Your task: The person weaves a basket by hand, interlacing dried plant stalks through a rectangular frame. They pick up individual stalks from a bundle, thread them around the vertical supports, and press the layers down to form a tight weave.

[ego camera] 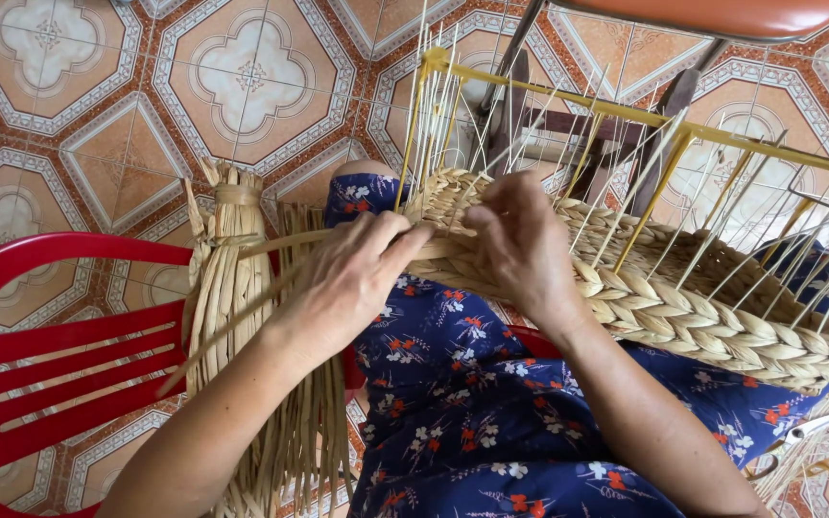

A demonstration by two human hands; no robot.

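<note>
The left hand (352, 278) pinches a flat dry straw strip (271, 242) between its fingers, closed tight on it. The right hand (520, 245) is just beside it at three o'clock, fingers curled down and pressing on the woven edge of the basket (683, 307) — I cannot tell if it grips anything. The basket rests on the lap, over a blue flowered dress (453, 403), and is woven around a yellow wire frame (568, 96). To weave well, I think the strip should stay pulled snug and flat — each row pushed close to the last. A bundle of straw (227, 278) hangs at nine o'clock. Farther left is a red plastic chair (40, 336) on the tiled floor (98, 115).
</note>
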